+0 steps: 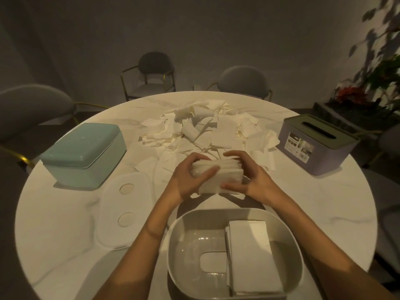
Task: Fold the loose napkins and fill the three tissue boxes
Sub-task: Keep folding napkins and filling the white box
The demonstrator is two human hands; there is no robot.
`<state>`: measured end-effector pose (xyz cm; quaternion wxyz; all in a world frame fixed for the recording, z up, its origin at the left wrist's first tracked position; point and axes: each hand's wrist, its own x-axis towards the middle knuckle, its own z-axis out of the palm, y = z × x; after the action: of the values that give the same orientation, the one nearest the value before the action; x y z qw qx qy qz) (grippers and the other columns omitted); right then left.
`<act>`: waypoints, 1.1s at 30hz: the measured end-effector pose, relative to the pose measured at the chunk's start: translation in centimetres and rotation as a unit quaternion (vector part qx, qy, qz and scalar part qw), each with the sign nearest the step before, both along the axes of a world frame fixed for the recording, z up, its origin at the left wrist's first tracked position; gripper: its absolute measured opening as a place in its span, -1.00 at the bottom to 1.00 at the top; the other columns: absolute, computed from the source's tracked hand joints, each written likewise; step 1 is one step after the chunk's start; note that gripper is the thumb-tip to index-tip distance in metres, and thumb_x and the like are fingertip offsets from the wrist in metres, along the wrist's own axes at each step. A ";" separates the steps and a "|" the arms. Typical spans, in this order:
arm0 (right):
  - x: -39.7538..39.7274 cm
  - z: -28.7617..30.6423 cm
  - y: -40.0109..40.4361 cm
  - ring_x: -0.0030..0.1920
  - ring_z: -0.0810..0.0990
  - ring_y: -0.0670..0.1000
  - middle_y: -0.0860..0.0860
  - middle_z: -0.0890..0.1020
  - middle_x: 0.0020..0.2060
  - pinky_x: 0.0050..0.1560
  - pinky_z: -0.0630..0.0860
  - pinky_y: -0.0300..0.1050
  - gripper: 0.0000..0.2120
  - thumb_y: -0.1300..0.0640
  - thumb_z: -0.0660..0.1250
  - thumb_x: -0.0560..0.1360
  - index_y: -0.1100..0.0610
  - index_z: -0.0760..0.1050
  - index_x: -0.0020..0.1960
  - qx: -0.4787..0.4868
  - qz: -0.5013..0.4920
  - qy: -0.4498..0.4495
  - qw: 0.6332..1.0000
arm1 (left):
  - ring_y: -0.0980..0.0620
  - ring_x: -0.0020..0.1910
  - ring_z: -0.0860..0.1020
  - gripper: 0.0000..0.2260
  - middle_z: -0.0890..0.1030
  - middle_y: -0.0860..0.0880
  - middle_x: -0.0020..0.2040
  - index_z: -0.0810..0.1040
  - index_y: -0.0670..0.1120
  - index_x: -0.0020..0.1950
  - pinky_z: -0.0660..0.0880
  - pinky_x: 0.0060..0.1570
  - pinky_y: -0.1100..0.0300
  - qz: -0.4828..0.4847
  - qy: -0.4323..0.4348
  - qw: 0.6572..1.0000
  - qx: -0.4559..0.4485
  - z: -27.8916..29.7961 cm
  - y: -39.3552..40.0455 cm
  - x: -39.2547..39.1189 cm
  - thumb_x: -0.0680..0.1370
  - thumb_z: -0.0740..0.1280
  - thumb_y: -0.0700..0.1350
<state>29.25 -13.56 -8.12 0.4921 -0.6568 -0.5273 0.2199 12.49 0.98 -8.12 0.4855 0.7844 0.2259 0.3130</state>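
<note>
A stack of folded white napkins (218,177) is held above the table's middle. My left hand (186,178) grips its left side and my right hand (249,176) grips its right side. Behind them a heap of loose napkins (203,126) spreads over the far half of the round table (65,224). Close to me stands an open white tissue box (184,234) with a pile of folded napkins (251,256) in its right half. A mint-green closed box (84,152) sits at the left, a purple box with a slotted dark lid (316,144) at the right.
A white lid (123,211) with two round marks lies flat to the left of the open box. Grey chairs (155,72) ring the far side of the table. A plant with red flowers (368,87) stands at the right.
</note>
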 end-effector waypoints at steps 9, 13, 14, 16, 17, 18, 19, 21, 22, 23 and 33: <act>-2.5 -0.9 1.6 0.30 0.50 0.10 0.02 0.47 0.34 0.22 0.59 0.19 -0.19 0.15 0.46 0.35 -0.03 0.23 0.53 0.065 -0.001 -0.038 0.997 | 0.02 -0.01 0.64 -0.89 0.64 0.08 -0.06 0.57 -0.07 0.05 0.62 -0.05 -0.06 0.089 -0.112 0.977 -0.159 -0.5 -2.2 2.8 0.70 0.27 -0.09; -1.3 -0.2 0.6 0.38 0.45 0.00 -0.10 0.45 0.39 0.27 0.55 0.10 -0.34 -0.03 0.42 0.47 -0.07 0.31 0.53 0.069 0.011 -0.068 0.995 | 0.10 -0.03 0.61 -0.86 0.64 0.03 -0.01 0.56 -0.09 0.04 0.58 -0.08 0.10 0.041 -0.119 0.982 -0.141 -0.1 -2.1 1.9 0.72 0.24 -0.12; -0.9 -0.3 0.3 0.39 0.43 -0.05 -0.14 0.46 0.39 0.30 0.55 0.05 -0.43 -0.02 0.42 0.52 -0.09 0.37 0.50 0.069 0.013 -0.087 0.994 | 0.16 -0.04 0.61 -0.85 0.63 0.02 0.00 0.56 -0.12 0.06 0.57 -0.11 0.20 0.021 -0.115 0.984 -0.136 0.1 -2.0 1.6 0.73 0.23 -0.11; -0.3 -0.3 -0.1 0.36 0.45 -0.09 -0.16 0.50 0.34 0.26 0.59 0.00 -0.55 0.05 0.43 0.57 -0.14 0.46 0.43 0.054 0.016 -0.091 0.994 | 0.30 -0.01 0.59 -0.84 0.63 0.10 0.05 0.55 -0.11 0.15 0.50 -0.06 0.34 -0.013 -0.065 0.995 -0.080 0.2 -1.1 1.1 0.70 0.27 -0.05; -0.2 -0.3 -0.2 0.35 0.46 -0.11 -0.17 0.52 0.33 0.23 0.60 -0.04 -0.57 0.07 0.44 0.57 -0.16 0.49 0.41 0.044 0.017 -0.087 0.995 | 0.36 0.03 0.56 -0.81 0.61 0.17 0.09 0.55 -0.06 0.20 0.46 0.00 0.38 -0.024 -0.022 0.999 -0.034 0.1 -0.6 0.8 0.65 0.34 0.01; -0.2 -0.3 -0.3 0.33 0.48 -0.14 -0.18 0.53 0.32 0.22 0.60 -0.09 -0.58 0.07 0.44 0.57 -0.18 0.51 0.39 0.037 0.020 -0.078 0.996 | 0.39 0.07 0.55 -0.72 0.60 0.21 0.12 0.54 -0.01 0.23 0.45 0.03 0.41 -0.038 0.016 0.999 0.006 0.0 -0.1 0.4 0.58 0.44 0.04; -0.2 -0.2 -0.4 0.32 0.48 -0.17 -0.20 0.54 0.31 0.19 0.59 -0.16 -0.57 0.07 0.44 0.57 -0.19 0.51 0.39 0.031 0.021 -0.071 0.997 | 0.38 0.08 0.55 -0.64 0.60 0.21 0.12 0.54 0.03 0.24 0.45 0.03 0.42 -0.055 0.044 0.997 0.033 -0.1 0.4 0.1 0.50 0.53 0.04; -0.3 0.1 -0.8 0.29 0.50 -0.23 -0.25 0.54 0.32 0.17 0.57 -0.26 -0.51 0.06 0.47 0.55 -0.21 0.48 0.42 0.026 0.024 -0.051 0.998 | 0.28 0.05 0.59 -0.56 0.64 0.15 0.08 0.55 0.03 0.23 0.49 0.00 0.36 -0.072 0.070 0.993 0.058 -0.4 0.9 -0.4 0.42 0.62 -0.01; -0.3 0.2 -0.9 0.28 0.51 -0.23 -0.26 0.53 0.33 0.18 0.57 -0.26 -0.46 0.06 0.48 0.53 -0.21 0.44 0.45 0.021 0.025 -0.044 0.998 | 0.22 0.05 0.60 -0.55 0.65 0.11 0.07 0.56 0.01 0.23 0.51 0.00 0.30 -0.072 0.067 0.993 0.063 -0.4 1.1 -0.7 0.41 0.63 -0.03; -0.3 0.3 -1.1 0.28 0.53 -0.21 -0.24 0.53 0.34 0.19 0.57 -0.25 -0.41 0.07 0.50 0.51 -0.22 0.41 0.47 0.015 0.023 -0.039 0.999 | 0.19 0.04 0.61 -0.55 0.66 0.09 0.06 0.57 -0.01 0.22 0.53 0.01 0.26 -0.067 0.061 0.994 0.065 -0.5 1.3 -0.9 0.40 0.63 -0.03; -1.2 5.8 -2.3 0.11 0.68 -0.11 -0.13 0.71 0.10 0.18 0.63 -0.08 -0.52 0.03 0.54 0.40 0.01 0.58 0.30 -0.009 -0.006 0.043 0.999 | 0.15 0.09 0.60 -0.62 0.64 0.10 0.12 0.60 0.01 0.23 0.61 0.10 0.15 -0.077 0.049 0.995 0.044 4.9 -0.5 -3.1 0.46 0.60 -0.06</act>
<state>28.01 -15.90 -2.36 0.5097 -0.6541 -0.4999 0.2500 9.35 0.49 -3.20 0.4611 0.8346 0.1748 0.2454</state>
